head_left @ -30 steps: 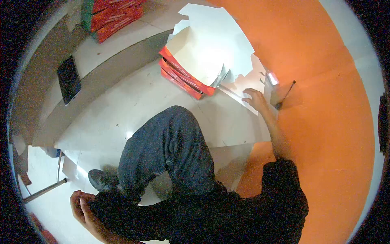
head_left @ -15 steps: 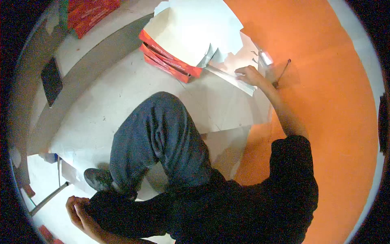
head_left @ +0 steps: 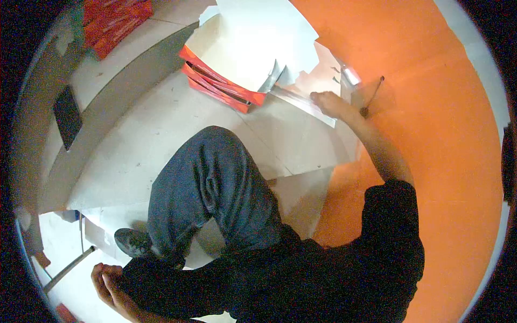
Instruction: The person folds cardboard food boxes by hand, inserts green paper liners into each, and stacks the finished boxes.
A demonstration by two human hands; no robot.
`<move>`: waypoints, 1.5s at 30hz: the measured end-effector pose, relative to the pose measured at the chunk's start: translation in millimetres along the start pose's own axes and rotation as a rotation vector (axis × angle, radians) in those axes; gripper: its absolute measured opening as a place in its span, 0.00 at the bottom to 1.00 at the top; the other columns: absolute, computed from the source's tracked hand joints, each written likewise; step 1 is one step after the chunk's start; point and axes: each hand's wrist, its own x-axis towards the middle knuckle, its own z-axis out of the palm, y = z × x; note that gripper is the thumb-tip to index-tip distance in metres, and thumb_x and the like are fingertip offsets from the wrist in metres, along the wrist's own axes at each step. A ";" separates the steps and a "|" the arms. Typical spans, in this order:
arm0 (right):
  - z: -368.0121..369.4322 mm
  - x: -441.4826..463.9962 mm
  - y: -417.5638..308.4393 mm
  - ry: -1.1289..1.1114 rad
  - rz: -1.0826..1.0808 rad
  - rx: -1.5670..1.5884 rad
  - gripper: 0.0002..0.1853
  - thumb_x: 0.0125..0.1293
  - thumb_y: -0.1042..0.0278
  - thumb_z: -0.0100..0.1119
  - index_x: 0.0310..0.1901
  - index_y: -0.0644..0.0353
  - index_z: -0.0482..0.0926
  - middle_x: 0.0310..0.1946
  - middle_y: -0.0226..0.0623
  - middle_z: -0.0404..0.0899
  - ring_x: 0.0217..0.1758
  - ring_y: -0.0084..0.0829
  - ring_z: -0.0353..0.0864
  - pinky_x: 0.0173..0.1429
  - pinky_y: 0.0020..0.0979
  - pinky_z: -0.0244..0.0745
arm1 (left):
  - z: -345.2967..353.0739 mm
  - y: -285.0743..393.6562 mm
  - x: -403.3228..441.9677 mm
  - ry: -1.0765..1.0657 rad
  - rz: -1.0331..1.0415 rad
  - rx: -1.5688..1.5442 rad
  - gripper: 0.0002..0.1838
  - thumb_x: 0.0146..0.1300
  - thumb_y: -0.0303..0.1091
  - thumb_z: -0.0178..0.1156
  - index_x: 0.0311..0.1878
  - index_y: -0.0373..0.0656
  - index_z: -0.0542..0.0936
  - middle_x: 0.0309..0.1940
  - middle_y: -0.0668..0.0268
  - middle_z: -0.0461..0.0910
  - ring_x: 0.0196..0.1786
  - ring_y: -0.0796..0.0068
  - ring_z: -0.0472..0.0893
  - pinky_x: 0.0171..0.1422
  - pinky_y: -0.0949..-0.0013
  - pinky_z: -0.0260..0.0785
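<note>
My right hand (head_left: pixel 328 104) is at the upper right with its fingers curled closed, over a shiny pale strip (head_left: pixel 315 109). What its fingers grip, if anything, is hidden. Left of it lies a stack of red-edged cartons (head_left: pixel 223 91), with a bright white inner sheet (head_left: pixel 253 40) facing up. Grey pointed flaps (head_left: pixel 273 76) stick up at the stack's near corner. My left hand (head_left: pixel 110 288) rests at my dark-trousered leg at the lower left, fingers bent and together; I cannot make out anything in it.
A thin dark rod-like object (head_left: pixel 373 97) lies on the orange surface (head_left: pixel 441 134) beyond my right wrist. More red packages (head_left: pixel 113 24) lie at the upper left, and a dark flat rectangle (head_left: pixel 68 117) is on the grey ledge. A pole (head_left: pixel 70 269) stands near my left hand.
My right hand's fingers have curled in more tightly over the strip. My left hand stays at my leg. The whole view has shifted slightly.
</note>
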 end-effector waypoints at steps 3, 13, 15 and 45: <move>-4.6 -20.7 -18.0 0.190 0.063 0.008 0.24 0.59 0.79 0.44 0.59 0.65 0.64 0.39 0.58 0.79 0.43 0.50 0.81 0.45 0.45 0.77 | -2.3 -7.6 -3.1 0.102 -0.097 -0.068 0.12 0.63 0.37 0.58 0.40 0.37 0.73 0.28 0.67 0.69 0.34 0.76 0.67 0.46 0.73 0.60; -62.3 -17.8 23.5 0.820 0.190 -0.114 0.29 0.59 0.68 0.51 0.64 0.58 0.62 0.41 0.54 0.78 0.39 0.49 0.81 0.41 0.47 0.79 | 12.1 16.4 -6.6 0.037 -0.070 -0.075 0.15 0.63 0.39 0.58 0.44 0.36 0.73 0.25 0.68 0.69 0.34 0.76 0.67 0.48 0.69 0.59; -72.0 -4.8 33.4 0.775 0.285 -0.036 0.28 0.59 0.62 0.56 0.62 0.54 0.65 0.41 0.53 0.79 0.40 0.50 0.81 0.44 0.48 0.78 | 1.6 7.1 -1.4 -0.010 -0.075 -0.046 0.16 0.64 0.39 0.57 0.44 0.35 0.73 0.25 0.69 0.68 0.34 0.76 0.67 0.48 0.69 0.59; -262.7 -194.1 -118.0 1.710 -0.029 -0.385 0.16 0.68 0.71 0.47 0.55 0.59 0.76 0.51 0.41 0.79 0.57 0.43 0.76 0.62 0.40 0.68 | -21.8 24.9 -20.6 -0.198 0.063 -0.157 0.13 0.64 0.32 0.54 0.47 0.33 0.75 0.33 0.62 0.78 0.34 0.73 0.78 0.39 0.72 0.71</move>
